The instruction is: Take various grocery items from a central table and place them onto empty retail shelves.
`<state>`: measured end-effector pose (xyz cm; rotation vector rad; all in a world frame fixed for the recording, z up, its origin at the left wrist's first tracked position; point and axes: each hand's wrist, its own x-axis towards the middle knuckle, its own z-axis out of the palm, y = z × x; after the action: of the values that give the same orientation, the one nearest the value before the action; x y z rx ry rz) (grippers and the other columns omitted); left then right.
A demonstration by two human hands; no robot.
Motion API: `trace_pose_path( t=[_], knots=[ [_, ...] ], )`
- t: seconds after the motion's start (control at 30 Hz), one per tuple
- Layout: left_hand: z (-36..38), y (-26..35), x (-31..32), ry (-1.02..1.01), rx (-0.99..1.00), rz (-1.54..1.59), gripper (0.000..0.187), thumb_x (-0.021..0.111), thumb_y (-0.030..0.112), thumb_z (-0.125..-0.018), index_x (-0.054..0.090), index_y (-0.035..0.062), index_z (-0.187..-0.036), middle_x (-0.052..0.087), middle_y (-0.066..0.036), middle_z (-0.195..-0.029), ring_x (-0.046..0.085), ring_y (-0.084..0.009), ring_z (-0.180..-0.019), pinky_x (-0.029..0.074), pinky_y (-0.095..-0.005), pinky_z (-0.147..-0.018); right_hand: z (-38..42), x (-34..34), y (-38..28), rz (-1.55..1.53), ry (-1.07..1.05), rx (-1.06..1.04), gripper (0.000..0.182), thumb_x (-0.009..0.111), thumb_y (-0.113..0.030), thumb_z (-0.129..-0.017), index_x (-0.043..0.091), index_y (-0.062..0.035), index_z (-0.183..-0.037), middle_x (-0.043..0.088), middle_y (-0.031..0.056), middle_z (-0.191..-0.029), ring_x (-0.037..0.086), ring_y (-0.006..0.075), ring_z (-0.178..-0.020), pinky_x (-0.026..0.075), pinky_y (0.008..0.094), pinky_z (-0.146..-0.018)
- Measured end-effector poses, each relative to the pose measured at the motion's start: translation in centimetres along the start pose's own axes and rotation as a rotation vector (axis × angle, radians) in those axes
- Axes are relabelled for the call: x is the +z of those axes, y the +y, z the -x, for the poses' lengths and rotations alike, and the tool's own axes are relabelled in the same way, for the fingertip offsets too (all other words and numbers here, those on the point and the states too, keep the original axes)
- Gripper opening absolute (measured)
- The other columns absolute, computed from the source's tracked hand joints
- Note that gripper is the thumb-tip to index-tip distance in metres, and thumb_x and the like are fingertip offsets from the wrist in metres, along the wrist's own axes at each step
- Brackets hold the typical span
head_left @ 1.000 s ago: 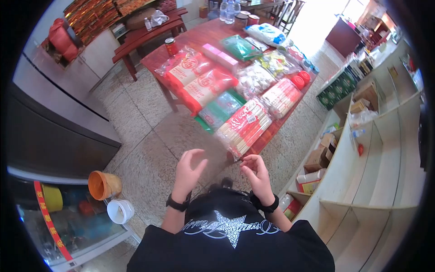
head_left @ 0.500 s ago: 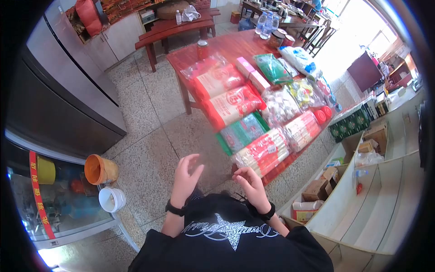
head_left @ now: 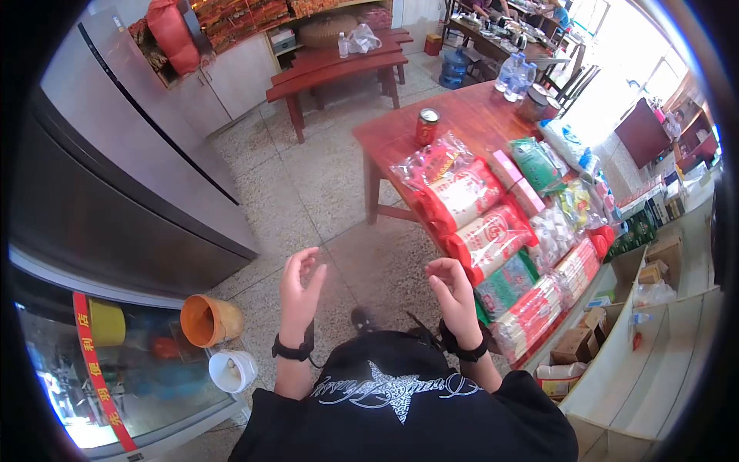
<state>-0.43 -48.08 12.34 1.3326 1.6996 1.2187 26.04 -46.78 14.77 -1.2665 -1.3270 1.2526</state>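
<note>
My left hand (head_left: 301, 294) is raised in front of my body with its fingers apart and nothing in it. To its right, my right hand (head_left: 453, 299) is held up with fingers curved and parted, also holding nothing. It is nearest the wooden table (head_left: 385, 134), close to a green-edged packet (head_left: 506, 286) and a bundle of sticks in red-and-clear wrapping (head_left: 531, 316). Farther along lie two red-and-white bags (head_left: 493, 240), a pink box (head_left: 517, 182), a green bag (head_left: 536, 164) and a red can (head_left: 426, 128).
At my left stand an orange bucket (head_left: 206, 322), a white bucket (head_left: 232, 372) and a glass-fronted cabinet (head_left: 154, 362). A red bench (head_left: 339, 73) is beyond the table. Shelving with boxes (head_left: 639, 362) lies on the right. People sit at a far table.
My view has turned left, so the table and its packages sit farther right. Both hands stay raised, and my right hand is a little higher and farther right.
</note>
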Motion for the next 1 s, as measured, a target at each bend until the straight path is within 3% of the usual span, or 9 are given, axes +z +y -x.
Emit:
trace_pose_path(
  t=[0.17,0.27,0.33,0.4,0.5,0.73,0.83,0.87,1.0],
  knots=[
    [-1.7,-2.9,-0.6,-0.093,-0.185,0.137,0.032,0.063,0.010,-0.088,0.057,0.0042,-0.119,0.059,-0.006,-0.114,0.055,-0.0161,-0.105,0.044,-0.0301,-0.093,-3.7,2.8,-0.2,0.040,0.074,-0.021,0.028,0.056,-0.007,-0.088,0.052,0.0004,-0.115,0.057,0.0095,-0.111,0.055,0.0178,-0.107,0.044,0.0306,-0.089],
    [-3.4,-3.8,0.2,-0.147,-0.240,0.202,0.032,0.062,0.011,-0.088,0.057,0.0032,-0.118,0.059,-0.006,-0.113,0.055,-0.0156,-0.105,0.044,-0.0297,-0.093,-5.7,3.1,0.8,0.081,0.105,0.001,0.028,0.056,-0.006,-0.089,0.051,0.0002,-0.116,0.057,0.0093,-0.111,0.055,0.0174,-0.106,0.044,0.0304,-0.089],
    [-5.6,-4.5,0.6,-0.168,-0.233,0.196,0.031,0.062,0.011,-0.089,0.056,0.0023,-0.118,0.059,-0.006,-0.114,0.055,-0.0158,-0.105,0.044,-0.0298,-0.094,-7.5,2.8,1.3,0.068,0.095,0.028,0.029,0.054,-0.006,-0.090,0.049,-0.0009,-0.118,0.056,0.0085,-0.114,0.053,0.0162,-0.109,0.042,0.0302,-0.092],
    [-8.1,-4.4,0.8,-0.132,-0.181,0.205,0.031,0.064,0.013,-0.086,0.059,0.0033,-0.116,0.059,-0.011,-0.113,0.057,-0.0220,-0.107,0.045,-0.0340,-0.093,-9.5,2.9,1.5,0.042,0.076,0.047,0.029,0.052,-0.005,-0.091,0.047,-0.0020,-0.120,0.055,0.0077,-0.116,0.051,0.0150,-0.111,0.040,0.0300,-0.095],
    [-12.0,-3.6,1.7,-0.142,-0.137,0.196,0.032,0.064,0.013,-0.086,0.059,0.0035,-0.116,0.059,-0.011,-0.114,0.057,-0.0220,-0.108,0.045,-0.0339,-0.093,-12.6,2.4,1.5,-0.051,0.123,0.099,0.030,0.052,-0.006,-0.092,0.047,-0.0023,-0.121,0.054,0.0085,-0.117,0.051,0.0156,-0.112,0.039,0.0304,-0.097],
    [-22.1,-0.8,5.0,-0.218,-0.015,0.149,0.033,0.064,0.012,-0.086,0.058,0.0031,-0.117,0.059,-0.010,-0.114,0.057,-0.0211,-0.107,0.045,-0.0340,-0.093,-21.0,0.6,1.6,-0.086,0.212,-0.039,0.029,0.051,-0.006,-0.093,0.046,-0.0013,-0.122,0.054,0.0100,-0.117,0.051,0.0182,-0.114,0.040,0.0324,-0.099],
    [-26.0,-0.5,7.6,-0.253,0.039,0.082,0.032,0.060,0.013,-0.090,0.055,0.0023,-0.120,0.059,-0.007,-0.115,0.056,-0.0158,-0.106,0.044,-0.0306,-0.093,-24.8,-0.9,2.2,-0.144,0.223,-0.041,0.032,0.050,-0.005,-0.093,0.044,-0.0012,-0.124,0.052,0.0107,-0.120,0.050,0.0191,-0.116,0.039,0.0338,-0.102],
    [-27.0,-0.9,8.8,-0.274,0.017,0.099,0.032,0.061,0.012,-0.090,0.055,0.0022,-0.120,0.059,-0.007,-0.114,0.056,-0.0156,-0.106,0.045,-0.0303,-0.093,-26.5,-1.0,3.2,-0.284,0.205,-0.019,0.035,0.051,-0.005,-0.093,0.043,-0.0009,-0.126,0.051,0.0106,-0.122,0.048,0.0196,-0.118,0.039,0.0339,-0.102],
    [-29.2,-1.7,12.8,-0.480,-0.114,0.224,0.034,0.065,0.012,-0.087,0.057,0.0015,-0.119,0.060,-0.012,-0.116,0.058,-0.0207,-0.109,0.045,-0.0337,-0.093,-29.2,-0.6,4.6,-0.184,0.262,0.038,0.041,0.051,-0.007,-0.093,0.040,0.0001,-0.132,0.049,0.0123,-0.130,0.045,0.0218,-0.123,0.036,0.0343,-0.104]
  ],
)
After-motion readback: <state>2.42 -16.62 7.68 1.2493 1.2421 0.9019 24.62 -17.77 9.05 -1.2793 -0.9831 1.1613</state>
